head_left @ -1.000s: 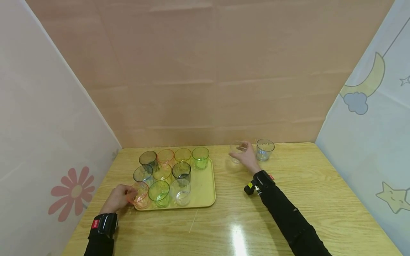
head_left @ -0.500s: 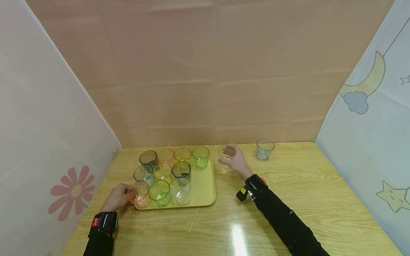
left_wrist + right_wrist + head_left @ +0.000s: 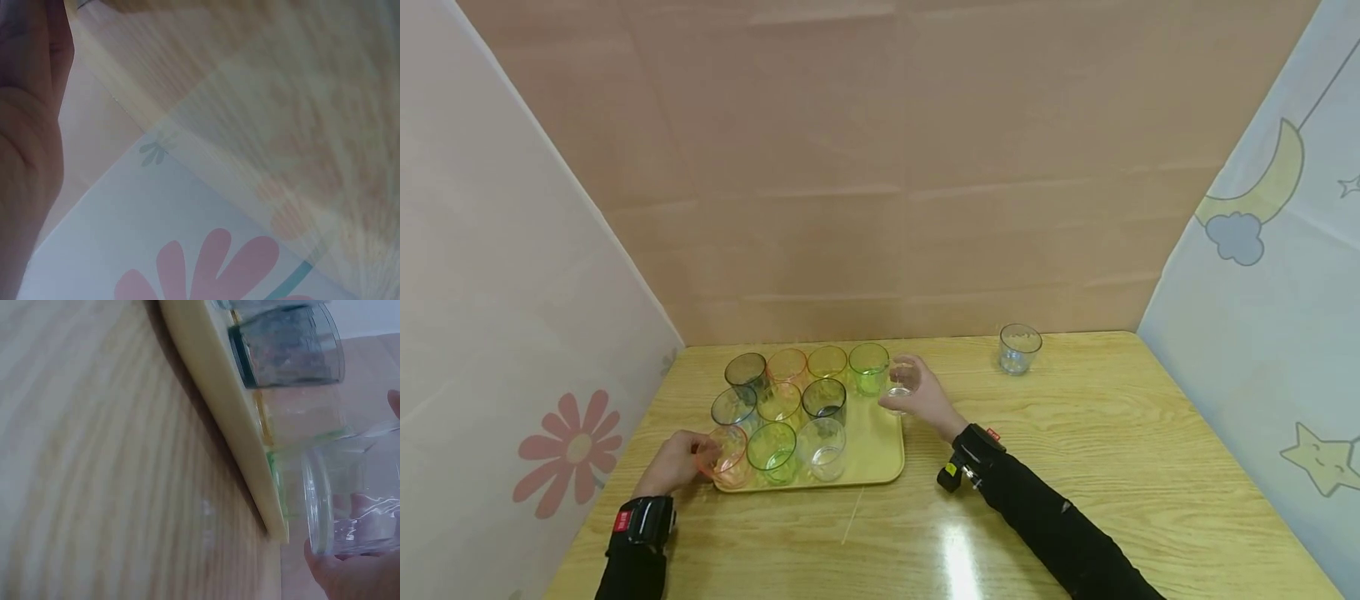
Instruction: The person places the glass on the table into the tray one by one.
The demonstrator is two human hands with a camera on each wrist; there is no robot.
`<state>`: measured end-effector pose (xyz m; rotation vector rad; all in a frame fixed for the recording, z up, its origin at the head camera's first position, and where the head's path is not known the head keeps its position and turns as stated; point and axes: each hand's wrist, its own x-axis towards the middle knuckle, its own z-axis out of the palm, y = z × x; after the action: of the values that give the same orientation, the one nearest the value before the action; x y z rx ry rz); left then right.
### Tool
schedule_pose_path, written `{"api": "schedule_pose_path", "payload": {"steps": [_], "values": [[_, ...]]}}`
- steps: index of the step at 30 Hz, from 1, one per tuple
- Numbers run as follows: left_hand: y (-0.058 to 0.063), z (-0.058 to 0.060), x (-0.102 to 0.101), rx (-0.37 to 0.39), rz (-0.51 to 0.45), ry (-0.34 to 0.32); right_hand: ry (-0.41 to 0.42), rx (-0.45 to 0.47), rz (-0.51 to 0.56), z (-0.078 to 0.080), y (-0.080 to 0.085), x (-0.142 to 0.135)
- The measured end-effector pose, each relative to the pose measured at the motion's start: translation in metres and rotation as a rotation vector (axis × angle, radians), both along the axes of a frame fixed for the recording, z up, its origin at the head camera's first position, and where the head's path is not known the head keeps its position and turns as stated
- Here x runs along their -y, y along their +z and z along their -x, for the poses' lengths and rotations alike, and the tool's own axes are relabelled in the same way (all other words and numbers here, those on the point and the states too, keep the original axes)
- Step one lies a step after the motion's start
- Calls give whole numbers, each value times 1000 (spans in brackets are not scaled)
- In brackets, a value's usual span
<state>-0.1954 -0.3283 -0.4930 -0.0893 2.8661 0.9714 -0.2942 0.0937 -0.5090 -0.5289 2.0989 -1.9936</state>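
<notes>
My right hand [image 3: 922,397] grips a clear drinking glass [image 3: 359,494] by its sides, thumb and fingers round it. In the head view this glass overlaps the back right part of the yellow tray [image 3: 880,454], beside a green glass [image 3: 870,371]. At the tray's front left corner, my left hand [image 3: 676,463] holds an orange-pink glass [image 3: 730,462] at its left side. In the left wrist view only part of the left hand [image 3: 28,125] shows, and its fingertips are cut off.
Several tinted glasses stand in rows on the tray, among them a front green glass [image 3: 772,454], a clear glass [image 3: 824,452] and a dark grey glass [image 3: 290,350]. A bluish glass [image 3: 1018,350] stands at the table's back right. Papered walls enclose the table [image 3: 1075,433].
My right hand has carried the clear glass leftward, from the table near the bluish glass to the tray's right side. The left hand has stayed at the orange-pink glass.
</notes>
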Motion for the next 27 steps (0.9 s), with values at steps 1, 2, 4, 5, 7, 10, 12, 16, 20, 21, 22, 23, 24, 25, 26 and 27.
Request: {"api": "schedule_pose_path", "payload": {"steps": [1, 2, 4, 5, 7, 10, 12, 16, 20, 21, 22, 23, 24, 25, 26, 27], "values": [[0, 0, 0, 5, 1, 8, 3, 4, -13, -2, 0, 2], [0, 0, 0, 8, 3, 9, 6, 5, -27, -4, -1, 5], [0, 0, 1, 11, 1, 12, 7, 3, -60, -7, -3, 10], [0, 0, 1, 8, 3, 14, 6, -1, -74, -9, -3, 13], [-1, 0, 2, 2, 3, 12, 3, -8, -92, -12, -5, 19], [-1, -1, 2, -17, 11, -6, -23, -34, -131, -16, -6, 27], [-2, 0, 3, -25, 13, -13, -43, -55, -169, -18, -6, 31], [-4, 0, 3, -23, 6, -10, -60, -85, -239, -21, -5, 36], [-3, 1, 2, -9, -5, 3, -32, -109, -258, -20, -5, 36], [-3, 1, 2, -13, -1, 3, -25, -108, -261, -20, -5, 36], [-2, 1, 2, -15, 3, 5, -20, -107, -268, -19, -6, 36], [-2, 1, 2, -18, 7, 4, -16, -104, -273, -19, -6, 36], [-2, 1, 1, -21, 10, 7, -14, -98, -275, -18, -6, 36], [-1, 0, 1, -24, 15, 6, -13, -91, -278, -18, -6, 36], [-1, 0, 1, -29, 21, -1, -10, -86, -279, -18, -6, 36], [-1, 0, 1, -27, 24, -1, -12, -79, -282, -17, -7, 36]]}}
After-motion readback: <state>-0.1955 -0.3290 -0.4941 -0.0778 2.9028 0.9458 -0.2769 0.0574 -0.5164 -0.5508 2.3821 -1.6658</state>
